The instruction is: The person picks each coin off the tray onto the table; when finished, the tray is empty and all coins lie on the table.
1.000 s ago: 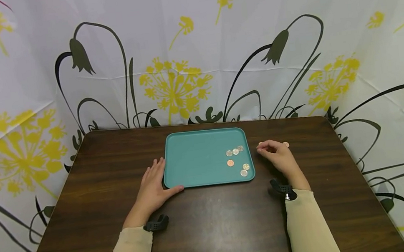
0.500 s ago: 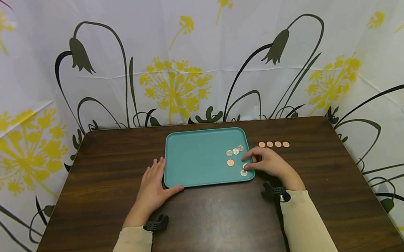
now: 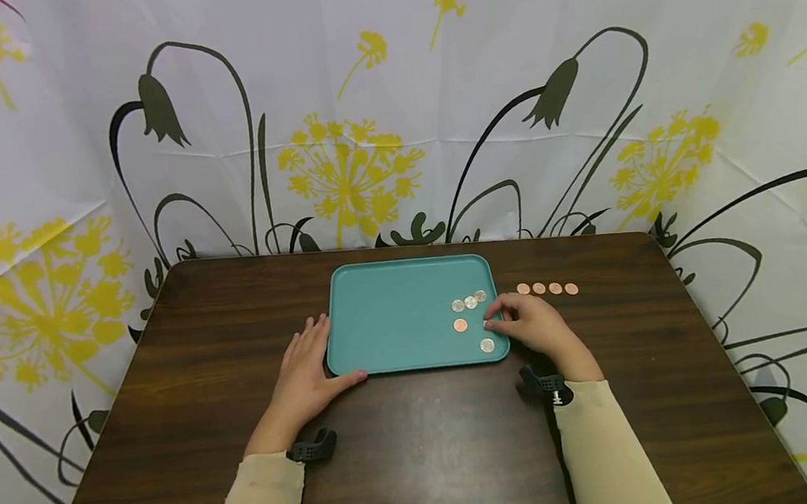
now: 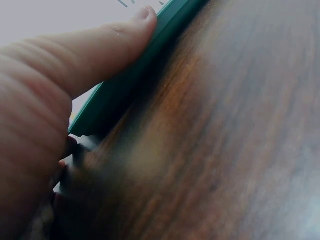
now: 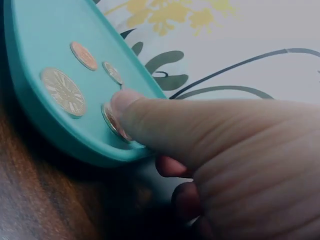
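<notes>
This looks like a screened-off recording corner, though whether in a home or a lab cannot be told; a creased white cloth (image 3: 382, 78) printed with yellow and dark-green flowers hangs behind the table (image 3: 430, 467) and along its left and right sides; black wrist straps (image 3: 312, 448) show above the table's wood-grain top.
</notes>
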The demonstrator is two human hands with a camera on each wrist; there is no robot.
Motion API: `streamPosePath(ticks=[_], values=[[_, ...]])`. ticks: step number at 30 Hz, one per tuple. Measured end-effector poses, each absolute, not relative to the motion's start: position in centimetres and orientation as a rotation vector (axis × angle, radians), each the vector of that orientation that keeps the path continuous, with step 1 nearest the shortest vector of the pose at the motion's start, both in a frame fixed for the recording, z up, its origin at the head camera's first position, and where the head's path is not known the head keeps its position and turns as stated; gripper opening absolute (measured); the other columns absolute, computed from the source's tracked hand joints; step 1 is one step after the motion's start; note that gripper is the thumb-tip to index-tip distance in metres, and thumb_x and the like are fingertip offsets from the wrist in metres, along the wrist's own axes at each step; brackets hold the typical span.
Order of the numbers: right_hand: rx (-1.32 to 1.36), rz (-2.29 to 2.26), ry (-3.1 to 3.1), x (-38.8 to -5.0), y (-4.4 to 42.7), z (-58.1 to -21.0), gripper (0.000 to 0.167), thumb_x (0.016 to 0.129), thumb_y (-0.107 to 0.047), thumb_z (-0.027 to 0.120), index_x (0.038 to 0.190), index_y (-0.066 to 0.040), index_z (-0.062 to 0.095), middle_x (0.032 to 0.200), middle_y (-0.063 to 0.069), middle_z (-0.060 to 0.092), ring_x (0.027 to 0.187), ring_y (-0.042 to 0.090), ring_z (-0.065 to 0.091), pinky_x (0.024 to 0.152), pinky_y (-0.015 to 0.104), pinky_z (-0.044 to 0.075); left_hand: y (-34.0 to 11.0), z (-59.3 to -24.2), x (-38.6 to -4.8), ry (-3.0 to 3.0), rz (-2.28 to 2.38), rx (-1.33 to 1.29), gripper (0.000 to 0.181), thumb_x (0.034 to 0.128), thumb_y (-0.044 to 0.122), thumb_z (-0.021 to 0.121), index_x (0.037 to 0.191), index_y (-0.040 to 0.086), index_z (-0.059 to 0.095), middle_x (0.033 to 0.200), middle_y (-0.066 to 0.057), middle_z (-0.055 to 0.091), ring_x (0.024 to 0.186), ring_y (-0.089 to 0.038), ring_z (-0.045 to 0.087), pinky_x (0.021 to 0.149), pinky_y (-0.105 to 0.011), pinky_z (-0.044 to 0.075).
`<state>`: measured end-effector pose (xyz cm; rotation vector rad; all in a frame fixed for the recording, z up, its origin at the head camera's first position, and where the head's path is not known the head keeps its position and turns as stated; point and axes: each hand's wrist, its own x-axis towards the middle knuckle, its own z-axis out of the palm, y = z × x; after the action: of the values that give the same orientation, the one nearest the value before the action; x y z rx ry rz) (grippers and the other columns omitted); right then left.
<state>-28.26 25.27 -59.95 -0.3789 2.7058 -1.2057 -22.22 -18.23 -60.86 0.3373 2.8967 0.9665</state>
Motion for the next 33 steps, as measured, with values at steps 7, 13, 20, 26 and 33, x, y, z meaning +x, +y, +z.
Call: streamPosePath(ticks=[7,13,20,26,33], values=[[-0.375,-1.236,2.671,-28.3,25.4,-59.7,0.013,0.096,-0.031,0.086,0.108,-0.030,0.081,0.081,0.001,0.057,0.071,0.020,0.053,0.064,0.030,0.045,-18.1,-60.7,-22.3,2.893,0.964,0.334,0.124,0.0895,0.065,0.083,0.175,0.004,0.017,0.184,-0.018,0.017,0.172,-0.040,0.010,0.139,-0.062,0.006],[-0.379,-1.229,2.686,-28.5,25.3,-59.9,0.012,0.096,-0.028,0.087,0.103,-0.026,0.079,0.083,0.002,0.055,0.073,0.020,0.052,0.066,0.031,0.044,-18.2,-60.6,-22.3,2.894,0.963,0.333,0.123,0.0899,0.063,0.084,0.175,0.004,0.017,0.183,-0.018,0.017,0.172,-0.040,0.010,0.139,-0.062,0.006],[-0.347,-1.425,2.695,-28.4,25.7,-60.5,0.018,0.094,-0.022,0.089,0.095,-0.016,0.072,0.094,0.008,0.059,0.080,0.024,0.052,0.068,0.028,0.046,-18.2,-60.7,-22.3,2.893,0.962,0.335,0.124,0.0896,0.064,0.083,0.175,0.004,0.017,0.183,-0.018,0.017,0.172,-0.040,0.010,0.139,-0.062,0.006],[-0.303,-1.421,2.754,-28.6,26.2,-60.9,0.016,0.099,-0.020,0.084,0.094,-0.016,0.069,0.089,0.004,0.062,0.074,0.024,0.053,0.063,0.026,0.046,-18.2,-60.7,-22.3,2.894,0.961,0.335,0.124,0.0896,0.065,0.083,0.175,0.004,0.017,0.183,-0.018,0.017,0.172,-0.040,0.010,0.139,-0.062,0.006],[-0.331,-1.352,2.801,-28.7,25.7,-60.9,0.021,0.098,-0.025,0.085,0.116,-0.019,0.077,0.085,0.004,0.059,0.073,0.020,0.053,0.063,0.028,0.044,-18.2,-60.7,-22.3,2.894,0.959,0.333,0.124,0.0896,0.064,0.083,0.175,0.004,0.017,0.183,-0.018,0.017,0.172,-0.040,0.010,0.139,-0.061,0.006]])
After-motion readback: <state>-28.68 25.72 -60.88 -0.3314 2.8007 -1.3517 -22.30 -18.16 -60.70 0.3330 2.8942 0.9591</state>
